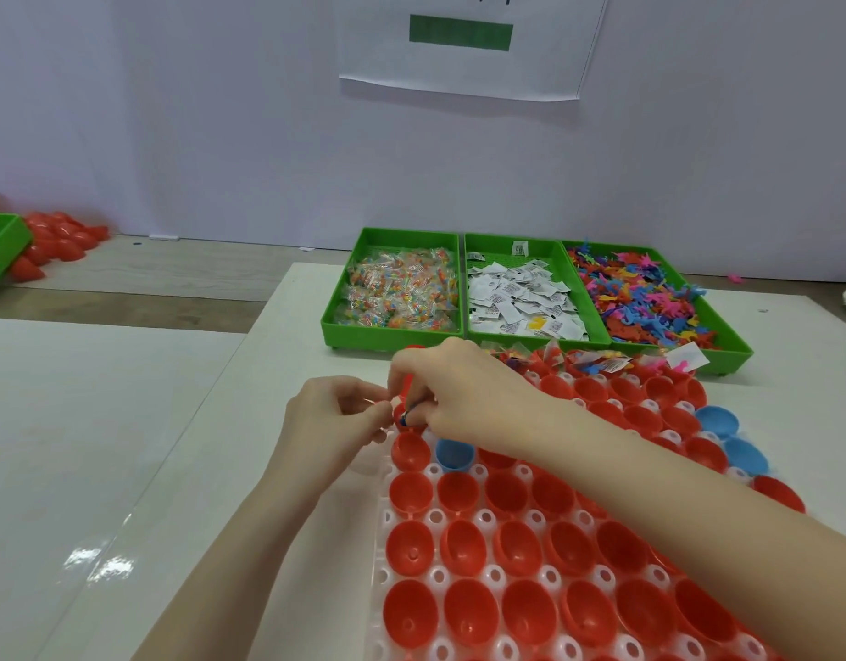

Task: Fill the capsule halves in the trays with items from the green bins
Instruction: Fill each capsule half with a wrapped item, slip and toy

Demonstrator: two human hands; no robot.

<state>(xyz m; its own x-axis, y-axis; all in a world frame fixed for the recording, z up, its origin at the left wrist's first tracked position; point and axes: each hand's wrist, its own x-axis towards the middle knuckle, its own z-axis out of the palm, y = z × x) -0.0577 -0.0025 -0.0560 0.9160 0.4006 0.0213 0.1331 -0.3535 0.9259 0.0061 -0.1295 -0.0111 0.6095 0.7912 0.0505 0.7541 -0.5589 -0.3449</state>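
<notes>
- Head view: the left hand (333, 418) has its fingers curled, thumb and fingertips pinching something small and pale at the left edge of the white tray (380, 572); what it is cannot be told.
- The right hand (464, 391) meets it from the other side, fingers bent down and gripping a small dark blue item (406, 418) over a red capsule half (402, 415) at the tray's left column.
- Just nearer than both sets of fingertips sits another red half (410, 451), with a blue capsule half (454, 454) right of it, below the right hand's fingers.
- Rows of open red halves (468, 613) fill the tray nearer the camera, under the forearms.
- Beyond the fingers stand three green bins side by side: clear packets of coloured bits (402, 291), white sachets (519, 298), coloured plastic figures (642, 298).
- Far left of the left hand lie loose red capsule halves (54, 240) beside another green bin (1, 243).
- Packets and figures (597, 361) lie in the halves between the right hand and the bins.
</notes>
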